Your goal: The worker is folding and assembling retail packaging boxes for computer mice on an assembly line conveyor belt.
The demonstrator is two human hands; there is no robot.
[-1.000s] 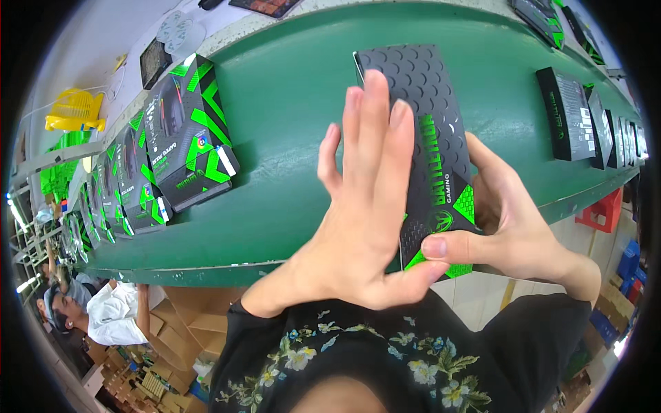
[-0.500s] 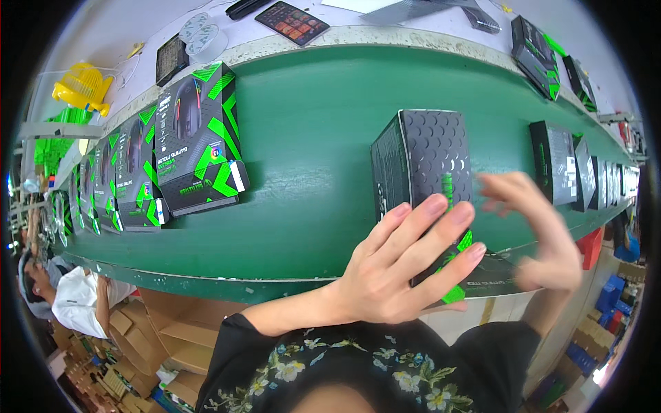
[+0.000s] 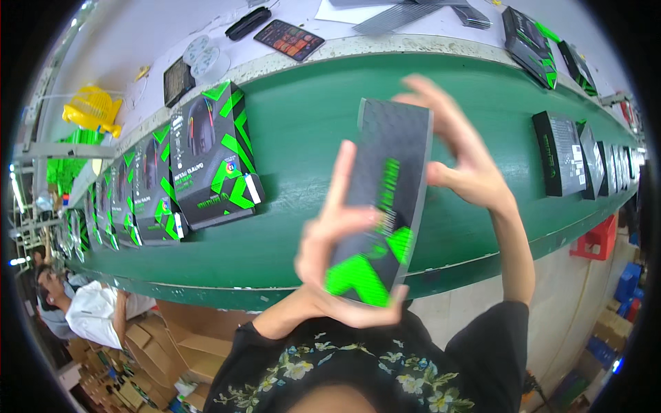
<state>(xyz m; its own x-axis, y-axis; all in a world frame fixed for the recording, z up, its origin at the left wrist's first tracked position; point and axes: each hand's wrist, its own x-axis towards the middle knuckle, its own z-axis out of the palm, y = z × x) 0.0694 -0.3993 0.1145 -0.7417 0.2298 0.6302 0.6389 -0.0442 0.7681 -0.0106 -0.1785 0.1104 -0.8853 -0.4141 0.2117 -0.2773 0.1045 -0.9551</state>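
A black and green mouse box (image 3: 385, 186) is held up in front of me, its narrow side facing up and slightly blurred. My left hand (image 3: 330, 255) wraps around its near left part, thumb or finger lying across the side. At the far right end of the box, my right hand (image 3: 458, 148) has its fingers behind the far edge and its thumb against the right edge. It is smeared by motion. The nearest other mouse box (image 3: 206, 158) stands to the left, with a row of similar boxes beyond it.
Under the box runs a green conveyor belt (image 3: 296, 165). More dark boxes (image 3: 559, 153) line its right side. On the white ledge beyond lie a phone (image 3: 289, 39), a black case (image 3: 248, 23) and a yellow fan (image 3: 91, 110). A person in white (image 3: 93, 313) sits at lower left.
The box has been lifted and tilted, its far end leaning left. My right hand has come from beside it onto its far end, and my left hand has shifted to the box's left side.
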